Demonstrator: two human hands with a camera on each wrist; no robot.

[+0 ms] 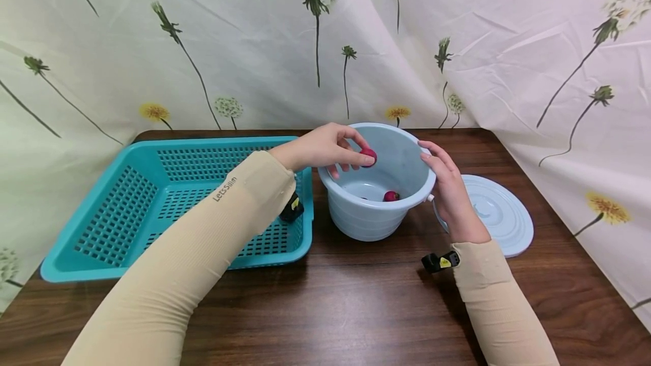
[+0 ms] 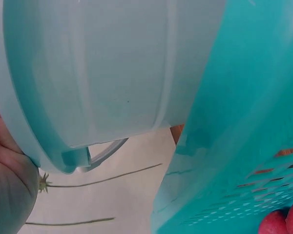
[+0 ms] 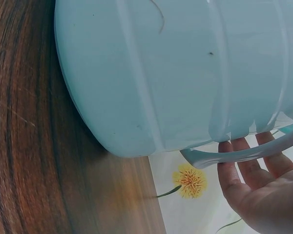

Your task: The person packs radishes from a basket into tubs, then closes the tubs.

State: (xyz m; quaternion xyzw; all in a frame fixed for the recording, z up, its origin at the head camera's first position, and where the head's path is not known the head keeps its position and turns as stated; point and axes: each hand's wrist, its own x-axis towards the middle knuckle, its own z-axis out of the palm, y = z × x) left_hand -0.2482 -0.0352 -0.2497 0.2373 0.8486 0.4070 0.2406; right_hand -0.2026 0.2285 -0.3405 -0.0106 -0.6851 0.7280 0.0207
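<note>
A light blue bucket (image 1: 366, 222) stands upright on the wooden table. My left hand (image 1: 330, 148) reaches over its left rim and pinches a red radish (image 1: 369, 157) between thumb and fingers, inside the mouth. Another radish (image 1: 391, 196) lies at the bottom of the bucket. At the right rim my right hand (image 1: 451, 188) holds the bucket, and in the right wrist view its fingers (image 3: 230, 178) lie against the outer wall behind the bucket's carrying handle (image 3: 244, 155). The left wrist view shows the left hand (image 2: 12, 178) at the rim; its radish is hidden there.
Left of the bucket sits a teal perforated basket (image 1: 114, 154). Red radishes (image 2: 274, 223) show in it in the left wrist view, while my left arm covers part of it in the head view. A round light blue lid (image 1: 500, 216) lies right of the bucket. Behind hangs a flowered cloth (image 1: 254, 44).
</note>
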